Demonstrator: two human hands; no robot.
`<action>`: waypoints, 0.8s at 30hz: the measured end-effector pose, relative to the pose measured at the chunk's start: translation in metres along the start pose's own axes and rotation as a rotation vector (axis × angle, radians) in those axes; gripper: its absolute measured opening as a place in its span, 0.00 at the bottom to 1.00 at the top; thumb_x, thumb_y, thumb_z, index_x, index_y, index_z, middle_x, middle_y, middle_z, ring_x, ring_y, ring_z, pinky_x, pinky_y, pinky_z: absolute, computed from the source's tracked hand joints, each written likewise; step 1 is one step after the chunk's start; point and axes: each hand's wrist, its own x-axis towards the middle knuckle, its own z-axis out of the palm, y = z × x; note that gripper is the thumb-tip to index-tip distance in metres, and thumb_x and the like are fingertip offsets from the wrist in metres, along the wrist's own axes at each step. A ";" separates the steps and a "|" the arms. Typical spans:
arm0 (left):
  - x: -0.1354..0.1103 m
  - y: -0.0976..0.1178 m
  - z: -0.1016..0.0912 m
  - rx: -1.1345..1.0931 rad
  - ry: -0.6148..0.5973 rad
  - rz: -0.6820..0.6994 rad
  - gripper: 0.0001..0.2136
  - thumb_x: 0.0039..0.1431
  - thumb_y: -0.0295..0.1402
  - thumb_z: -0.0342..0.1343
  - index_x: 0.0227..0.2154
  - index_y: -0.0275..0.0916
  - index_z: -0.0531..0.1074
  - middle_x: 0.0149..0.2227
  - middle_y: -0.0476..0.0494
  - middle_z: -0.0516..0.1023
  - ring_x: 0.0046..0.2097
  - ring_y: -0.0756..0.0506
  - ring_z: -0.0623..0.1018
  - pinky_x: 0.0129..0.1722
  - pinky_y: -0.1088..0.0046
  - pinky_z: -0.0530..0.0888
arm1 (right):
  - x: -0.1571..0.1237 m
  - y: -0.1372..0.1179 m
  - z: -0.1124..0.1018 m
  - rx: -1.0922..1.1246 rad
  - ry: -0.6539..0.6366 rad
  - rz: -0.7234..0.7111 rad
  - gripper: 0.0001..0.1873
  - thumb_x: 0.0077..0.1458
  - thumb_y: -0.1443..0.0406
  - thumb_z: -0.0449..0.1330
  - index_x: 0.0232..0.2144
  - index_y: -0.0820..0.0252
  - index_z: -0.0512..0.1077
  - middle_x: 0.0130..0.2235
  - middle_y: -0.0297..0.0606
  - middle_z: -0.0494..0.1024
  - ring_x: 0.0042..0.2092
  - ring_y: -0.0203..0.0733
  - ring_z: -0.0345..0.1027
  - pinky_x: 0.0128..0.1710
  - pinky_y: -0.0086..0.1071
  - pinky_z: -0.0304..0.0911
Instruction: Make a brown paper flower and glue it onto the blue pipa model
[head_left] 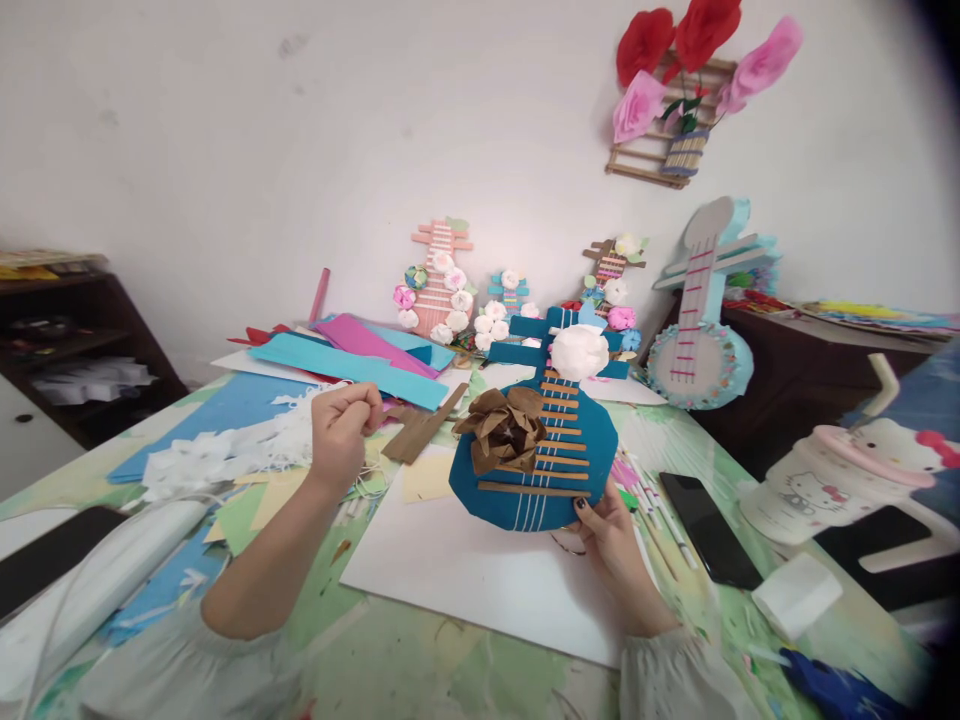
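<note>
My right hand [611, 535] grips the lower right edge of a teal paper lute [577, 450] and holds it upright over a white board [465, 570]. The lute has wooden stick frets, white strings, a brown paper flower [504, 428] on its left side and a white paper flower [579, 352] at its neck. My left hand [341, 432] hovers to the left of the lute, fingers curled into a pinch; what they hold, if anything, is too small to make out. Brown paper strips [421, 428] lie between my left hand and the lute.
Sheets of blue and pink paper [352, 362] and white paper scraps [225, 455] cover the table's left. Several finished paper lutes [442, 285] stand against the wall. A black phone [709, 528] lies right of my hand, with a cartoon-cat cup [825, 485] beyond and a white roll [90, 590] at left.
</note>
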 end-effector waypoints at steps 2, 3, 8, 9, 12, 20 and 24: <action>-0.002 0.000 0.005 -0.126 -0.032 -0.103 0.07 0.42 0.27 0.46 0.13 0.39 0.60 0.13 0.54 0.50 0.17 0.54 0.50 0.17 0.75 0.48 | 0.000 0.001 -0.002 0.003 -0.009 0.001 0.34 0.50 0.63 0.65 0.57 0.43 0.60 0.48 0.35 0.77 0.42 0.45 0.74 0.37 0.38 0.73; -0.003 0.000 0.008 -0.145 -0.045 -0.159 0.06 0.43 0.27 0.47 0.15 0.39 0.63 0.13 0.55 0.50 0.17 0.54 0.50 0.17 0.76 0.47 | 0.001 0.002 -0.003 0.011 -0.011 0.000 0.34 0.50 0.63 0.65 0.58 0.43 0.60 0.48 0.36 0.77 0.43 0.45 0.74 0.37 0.38 0.73; -0.008 0.002 0.020 0.099 -0.063 -0.141 0.07 0.51 0.27 0.49 0.29 0.38 0.73 0.15 0.56 0.57 0.18 0.54 0.57 0.18 0.79 0.55 | 0.001 0.003 -0.003 0.035 -0.007 -0.008 0.35 0.49 0.64 0.65 0.58 0.44 0.60 0.49 0.37 0.76 0.44 0.46 0.73 0.38 0.39 0.74; -0.011 0.005 0.021 0.150 -0.068 -0.093 0.08 0.51 0.27 0.50 0.31 0.38 0.73 0.16 0.55 0.61 0.19 0.54 0.60 0.18 0.79 0.57 | 0.001 0.003 -0.003 0.038 -0.004 -0.009 0.35 0.49 0.65 0.65 0.58 0.43 0.60 0.49 0.37 0.76 0.44 0.46 0.74 0.38 0.40 0.74; -0.019 0.014 0.027 0.265 -0.103 0.078 0.09 0.52 0.27 0.53 0.35 0.38 0.74 0.21 0.53 0.70 0.19 0.55 0.63 0.19 0.79 0.60 | 0.001 0.004 -0.002 0.050 0.008 -0.011 0.35 0.48 0.65 0.66 0.57 0.43 0.61 0.48 0.36 0.77 0.43 0.46 0.74 0.37 0.40 0.74; -0.030 0.021 0.039 0.477 -0.259 0.468 0.10 0.56 0.27 0.54 0.41 0.38 0.73 0.33 0.47 0.79 0.22 0.55 0.68 0.24 0.80 0.67 | 0.001 0.005 -0.001 0.039 0.033 -0.024 0.34 0.48 0.65 0.66 0.56 0.45 0.62 0.48 0.37 0.77 0.41 0.44 0.74 0.36 0.38 0.74; -0.031 0.009 0.043 0.609 -0.303 0.472 0.15 0.56 0.31 0.57 0.48 0.37 0.70 0.34 0.46 0.80 0.22 0.53 0.71 0.24 0.76 0.69 | 0.001 0.005 -0.001 0.034 0.012 -0.024 0.32 0.49 0.65 0.65 0.56 0.45 0.62 0.48 0.37 0.77 0.43 0.46 0.74 0.36 0.38 0.74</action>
